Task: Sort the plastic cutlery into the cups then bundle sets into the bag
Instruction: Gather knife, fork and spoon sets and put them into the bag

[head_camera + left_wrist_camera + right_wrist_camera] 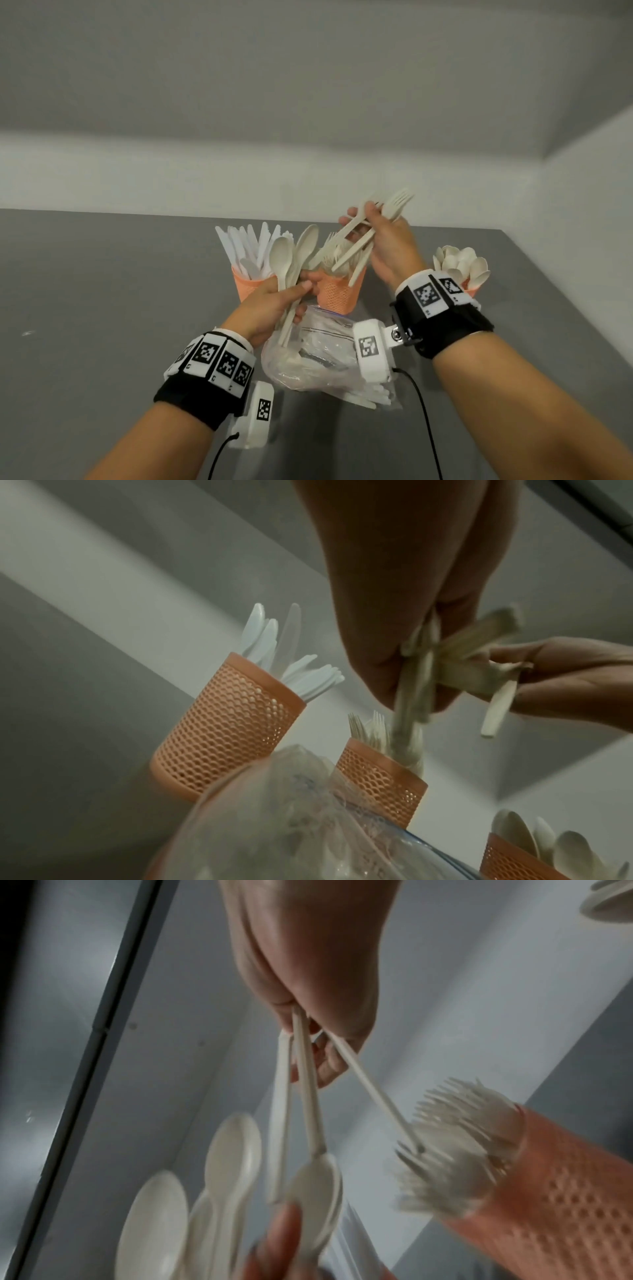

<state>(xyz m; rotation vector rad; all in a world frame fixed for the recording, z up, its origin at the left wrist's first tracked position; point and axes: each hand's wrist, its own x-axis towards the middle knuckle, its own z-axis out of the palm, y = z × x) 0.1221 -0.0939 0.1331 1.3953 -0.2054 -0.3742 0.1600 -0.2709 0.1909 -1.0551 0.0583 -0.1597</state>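
Left hand curled round a bunch of beige spoons, bowls up, handles poking out below the palm. Right hand raised higher, pinching several beige forks that fan out at different angles above the middle cup. Three orange mesh cups on the grey table: the left cup full of white knives, the middle cup holding forks, the right cup packed with spoons, partly hidden behind the right wrist. Clear plastic bag lying on the table just in front of the middle cup, below both hands, with some beige cutlery already inside. Wrist views blurred but showing the same grips.
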